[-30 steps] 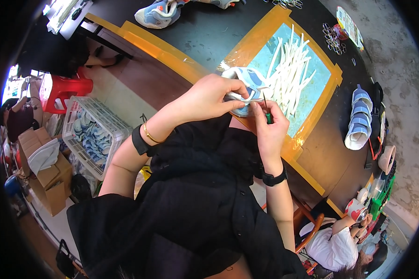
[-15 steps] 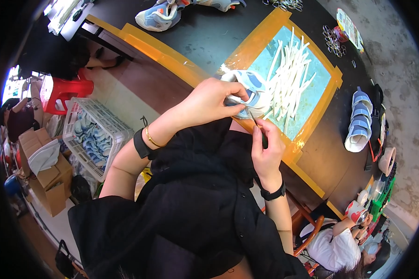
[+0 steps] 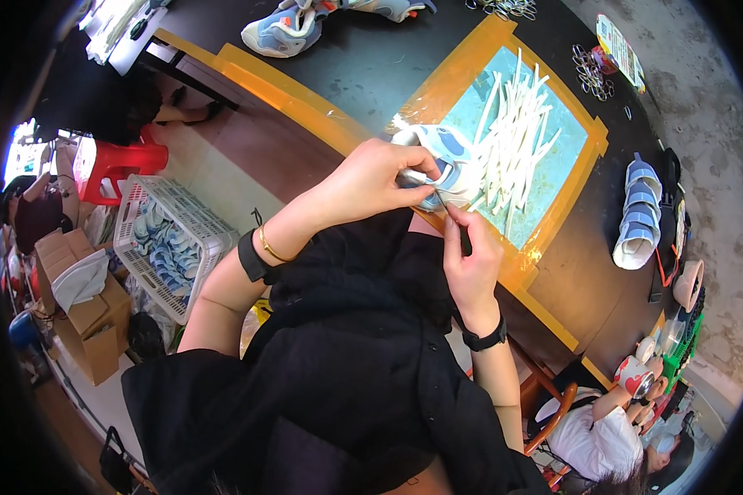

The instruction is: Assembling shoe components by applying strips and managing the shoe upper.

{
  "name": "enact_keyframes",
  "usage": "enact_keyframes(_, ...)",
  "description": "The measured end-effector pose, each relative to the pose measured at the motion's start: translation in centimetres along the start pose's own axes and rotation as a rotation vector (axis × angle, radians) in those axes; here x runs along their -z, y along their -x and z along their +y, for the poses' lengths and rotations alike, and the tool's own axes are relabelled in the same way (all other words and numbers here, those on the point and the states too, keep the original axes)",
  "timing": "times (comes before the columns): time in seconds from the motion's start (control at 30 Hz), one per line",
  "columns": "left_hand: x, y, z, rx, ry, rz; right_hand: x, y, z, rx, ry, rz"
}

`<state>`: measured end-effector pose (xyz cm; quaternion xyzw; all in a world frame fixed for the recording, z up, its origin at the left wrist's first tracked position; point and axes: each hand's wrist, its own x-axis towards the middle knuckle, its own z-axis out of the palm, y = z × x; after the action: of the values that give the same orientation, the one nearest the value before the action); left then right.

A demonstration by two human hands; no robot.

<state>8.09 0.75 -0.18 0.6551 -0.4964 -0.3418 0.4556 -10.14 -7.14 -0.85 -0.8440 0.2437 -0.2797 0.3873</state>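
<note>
At the table's near edge, a small blue and white shoe upper point(image 3: 450, 147) is gripped by my left hand point(image 3: 388, 173). Its thumb and fingers are closed on the shoe's opening. Just below, my right hand point(image 3: 473, 257) pinches a thin, dark, pointed tool point(image 3: 440, 199) whose handle is mostly hidden in the palm. The tool's tip meets the shoe beside my left thumb; whether it has gone through the material I cannot tell. Right behind the shoe, a loose pile of white cord-like strips point(image 3: 513, 136) lies on a light blue mat point(image 3: 560, 169) bordered with yellow tape.
Nested shoe uppers point(image 3: 638, 216) lie to the right. A finished-looking shoe point(image 3: 281, 35) rests at the far edge, and wire loops point(image 3: 590, 74) sit at the far right. On the floor left stand a crate point(image 3: 215, 235) of shoe pieces and a red stool point(image 3: 107, 171). A person point(image 3: 598, 441) sits lower right.
My right hand has moved slightly up and left, bringing the tool closer to the shoe upper. My left hand keeps its hold almost unmoved.
</note>
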Motion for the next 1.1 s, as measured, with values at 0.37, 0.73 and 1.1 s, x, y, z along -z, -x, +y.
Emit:
enact_keyframes(0.37, 0.4, 0.1, -0.2, -0.072, 0.022, -0.033, 0.5, -0.6, -0.3, -0.017, 0.029, -0.067)
enact_keyframes(0.73, 0.2, -0.1, -1.1, -0.06, -0.006, 0.045, 0.7, -2.0, -0.6, -0.045, -0.029, -0.12)
enact_keyframes(1.1, 0.0, 0.3, -3.4, -0.126, 0.115, 0.095, 0.9, -3.4, -0.3, -0.511, -0.427, -0.337)
